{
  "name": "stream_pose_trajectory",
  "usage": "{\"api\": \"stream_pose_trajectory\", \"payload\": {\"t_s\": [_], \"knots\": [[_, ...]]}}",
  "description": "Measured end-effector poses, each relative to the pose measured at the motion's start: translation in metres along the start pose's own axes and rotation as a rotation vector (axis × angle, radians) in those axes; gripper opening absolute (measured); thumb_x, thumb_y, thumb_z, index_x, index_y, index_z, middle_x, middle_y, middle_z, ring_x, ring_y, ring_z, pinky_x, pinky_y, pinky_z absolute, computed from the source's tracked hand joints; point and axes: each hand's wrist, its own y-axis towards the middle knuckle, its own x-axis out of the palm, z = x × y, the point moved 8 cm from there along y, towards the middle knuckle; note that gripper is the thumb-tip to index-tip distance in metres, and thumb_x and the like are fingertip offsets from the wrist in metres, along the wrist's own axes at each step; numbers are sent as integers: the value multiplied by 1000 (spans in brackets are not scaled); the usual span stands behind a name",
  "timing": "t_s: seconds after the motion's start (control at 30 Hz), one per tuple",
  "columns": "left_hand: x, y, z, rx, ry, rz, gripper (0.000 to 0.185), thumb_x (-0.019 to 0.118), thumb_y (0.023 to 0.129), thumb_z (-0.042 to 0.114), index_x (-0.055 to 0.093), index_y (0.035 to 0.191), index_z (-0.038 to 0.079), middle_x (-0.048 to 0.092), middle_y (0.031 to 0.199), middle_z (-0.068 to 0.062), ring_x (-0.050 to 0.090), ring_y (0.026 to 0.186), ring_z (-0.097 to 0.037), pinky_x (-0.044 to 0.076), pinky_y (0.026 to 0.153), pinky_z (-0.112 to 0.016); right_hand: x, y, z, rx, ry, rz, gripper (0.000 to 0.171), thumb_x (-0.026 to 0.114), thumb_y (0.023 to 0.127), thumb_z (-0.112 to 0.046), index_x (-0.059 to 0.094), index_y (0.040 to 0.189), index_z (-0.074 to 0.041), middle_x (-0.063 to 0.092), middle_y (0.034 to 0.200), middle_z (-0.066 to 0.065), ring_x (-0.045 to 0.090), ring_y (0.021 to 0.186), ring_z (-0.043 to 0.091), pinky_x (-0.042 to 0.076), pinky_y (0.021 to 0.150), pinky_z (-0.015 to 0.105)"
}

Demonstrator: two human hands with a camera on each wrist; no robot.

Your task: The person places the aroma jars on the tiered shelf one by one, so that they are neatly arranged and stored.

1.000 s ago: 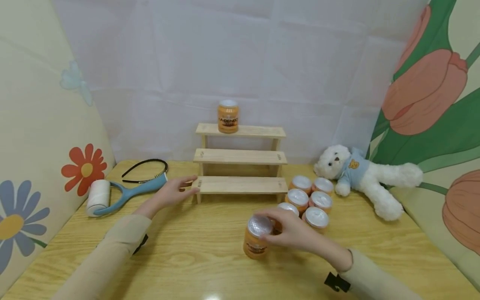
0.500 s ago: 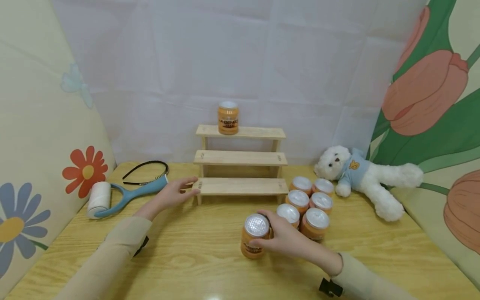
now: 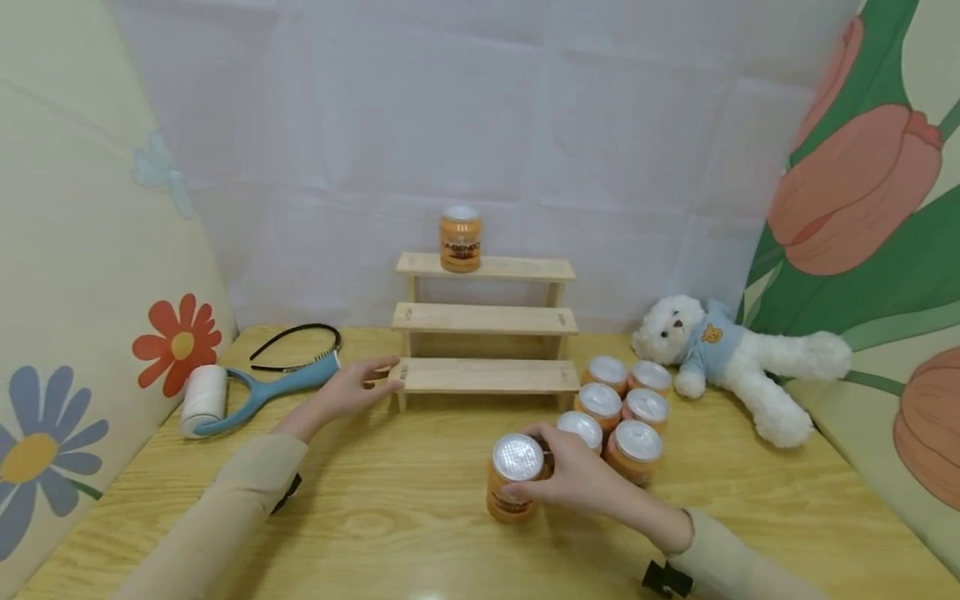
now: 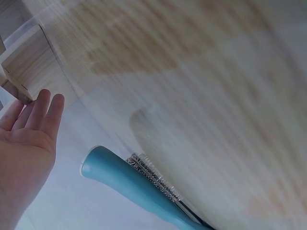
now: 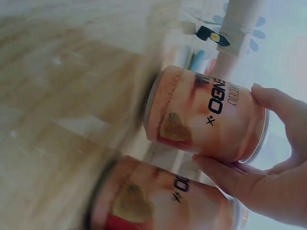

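My right hand (image 3: 581, 473) grips an orange can (image 3: 504, 500) with a silver top near the front middle of the table. In the right wrist view the thumb and fingers pinch this upright can (image 5: 211, 115) from both sides, and a second can (image 5: 158, 201) stands close by. Whether the held can touches the table I cannot tell. My left hand (image 3: 352, 388) touches the left end of the lowest step of a wooden three-step rack (image 3: 487, 377), its fingers extended in the left wrist view. Another orange can (image 3: 461, 240) stands on the top step, left of centre.
Several orange cans (image 3: 634, 446) stand grouped right of the rack. A white teddy bear (image 3: 738, 358) in a blue shirt lies behind them. On the left lie a blue-handled lint roller (image 3: 273, 386) and a black headband (image 3: 296, 327). A white cloth (image 3: 420, 125) hangs behind.
Around the can, my right hand has settled lower, its thumb further down the side. The can has shifted only slightly. My left hand has stayed at the rack's end.
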Motion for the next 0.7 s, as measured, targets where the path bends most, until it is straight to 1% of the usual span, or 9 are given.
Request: {"api": "stream_pose_trajectory", "payload": {"t_s": [0.13,0.27,0.37,0.5,0.63,0.7], "knots": [[1,-1,-1,0,2,4,63,55,94,38,37,143,1,40,144,-22,46,124,-43,44,100,-52,-14,-2,-5,-8,4,39,61,78,74,-42,54,121,-11,65,107,0,63,96,13,54,78,24],[1,-2,-1,-10,1,-3,65,54,94,40,37,143,2,39,145,-22,45,125,-43,44,100,-53,-28,-5,-10,12,99,64,59,80,73,-39,54,122,-17,64,108,-1,62,99,15,55,81,32],[1,-3,-2,-11,-4,-8,64,53,95,40,37,143,2,39,144,-22,45,125,-44,44,100,-53,-37,-8,-14,23,163,68,58,80,74,-35,54,123,-19,62,112,1,62,100,17,55,83,36],[2,-2,-1,2,-8,-9,61,51,97,39,37,143,2,39,144,-23,45,125,-44,44,99,-54,-50,-10,-21,0,136,95,56,79,76,-34,55,124,-20,63,112,0,62,100,16,55,83,32],[1,-1,-1,10,-11,-8,60,50,97,37,37,143,1,39,144,-22,45,126,-43,43,101,-53,-62,-7,-25,-28,147,118,54,78,77,-30,56,124,-16,63,111,3,63,100,17,54,83,30],[1,-1,-1,2,-18,-4,60,51,97,36,37,143,0,40,144,-22,43,127,-42,42,102,-53,-68,-5,-25,-34,155,129,55,78,77,-28,55,125,-13,63,112,6,63,99,18,55,82,32]]}}
